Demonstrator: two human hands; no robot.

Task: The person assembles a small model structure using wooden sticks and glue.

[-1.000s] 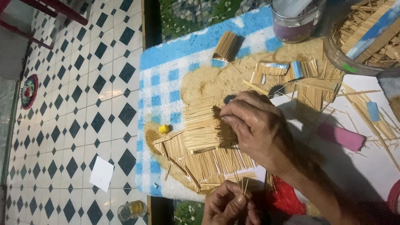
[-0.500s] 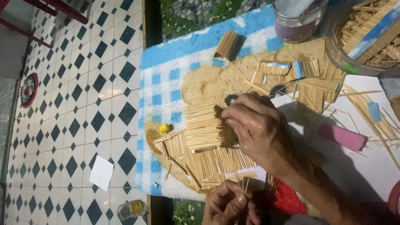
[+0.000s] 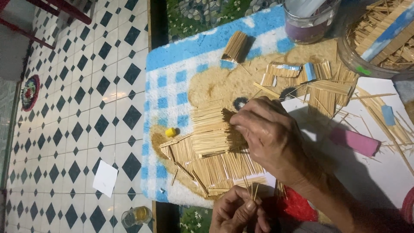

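Fingers point(image 3: 241, 123) of our right hand point(image 3: 271, 142) curl down with the tips pressed on the stick house model point(image 3: 211, 151); we cannot tell whether they pinch anything or only press. Contact is on the upper block of sticks, at the edge nearest the wrist.

Fingers point(image 3: 248, 207) of our left hand point(image 3: 237, 213) are pinched narrow around a few thin loose sticks point(image 3: 252, 192). These sticks stand with their long axis running from the pinch toward the model's lower edge, free ends fanned slightly and almost touching it.

The model lies flat on the blue checked mat point(image 3: 172, 82). In its upper block the sticks run side to side across the view; in the lower panel they run up and down, at right angles to the block.

A small yellow cap point(image 3: 170, 132) sits just beside the model on the floor side. A short stick bundle point(image 3: 236, 46) lies well beyond the model, toward the mat's far edge. More flat stick panels point(image 3: 321, 84) lie past our right hand, away from the model. A pink block point(image 3: 355, 142) rests on white paper beyond the wrist. The bowl of sticks point(image 3: 379, 39) is farthest off.
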